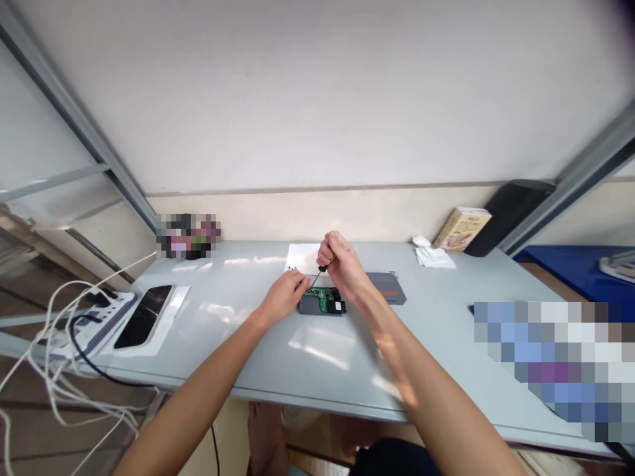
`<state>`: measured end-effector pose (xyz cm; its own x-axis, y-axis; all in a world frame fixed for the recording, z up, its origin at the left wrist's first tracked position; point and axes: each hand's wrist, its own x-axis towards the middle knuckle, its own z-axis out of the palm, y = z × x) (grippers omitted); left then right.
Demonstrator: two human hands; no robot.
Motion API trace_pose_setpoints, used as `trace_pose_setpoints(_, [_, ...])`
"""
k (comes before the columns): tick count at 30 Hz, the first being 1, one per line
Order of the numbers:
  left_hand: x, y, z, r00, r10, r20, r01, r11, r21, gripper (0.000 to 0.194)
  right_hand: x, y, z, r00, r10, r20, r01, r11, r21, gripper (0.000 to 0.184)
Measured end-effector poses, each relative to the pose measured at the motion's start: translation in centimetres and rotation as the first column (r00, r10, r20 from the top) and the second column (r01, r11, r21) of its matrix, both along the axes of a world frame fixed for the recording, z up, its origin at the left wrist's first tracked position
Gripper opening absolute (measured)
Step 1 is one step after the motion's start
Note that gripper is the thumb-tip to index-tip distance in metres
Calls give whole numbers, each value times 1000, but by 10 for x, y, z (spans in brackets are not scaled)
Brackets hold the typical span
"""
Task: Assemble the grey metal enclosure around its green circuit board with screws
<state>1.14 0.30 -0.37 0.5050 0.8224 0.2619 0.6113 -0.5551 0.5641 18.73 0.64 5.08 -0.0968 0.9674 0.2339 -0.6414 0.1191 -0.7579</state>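
My right hand [343,263] is wrapped round the handle of a screwdriver [321,270], whose thin shaft slants down to the left. Its tip meets the top left part of a green circuit board [323,299], though the exact contact is too small to make out. That board sits in an opened grey device casing [311,306], flat on the table. My left hand [286,295] grips the casing's left upper edge with curled fingers, close to the screwdriver tip. Partly behind my right wrist lies a flat grey cover [389,288] with a reddish patch.
White paper [300,254] with small dark specks lies behind the casing on the table [208,370]. At left are a phone [145,316], a power strip [99,324] and tangled cables [47,370]. A yellow box [462,230], crumpled tissue [434,256] and black cylinder [510,215] stand back right.
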Motion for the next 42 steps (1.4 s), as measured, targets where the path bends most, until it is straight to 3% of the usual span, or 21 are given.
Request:
trace_pose_setpoints(9, [1,-1,2,1000,0,13,0,1000,-6,40,1,0,1,1000,15,-23,-16,998,-66,30])
trace_pose_setpoints(17, [1,-3,4,999,-8,35,9,1000,-23,38,0,0,-1,999,-41,0,41,993,-109,44])
trace_pose_setpoints(23, [0,-1,2,999,-16,35,16,1000,-9,38,1,-3,3,1000,3,3,-3,998,-55,50])
trace_pose_setpoints(31, [-1,0,0,1000,-3,17,3,1000,-1,39,-2,1,-1,999,-28,37,29,999,-24,51])
trace_pose_setpoints(42, [0,-1,2,1000,-11,5,11,1000,1,38,1,1,0,998,20,-52,-24,996,-87,32])
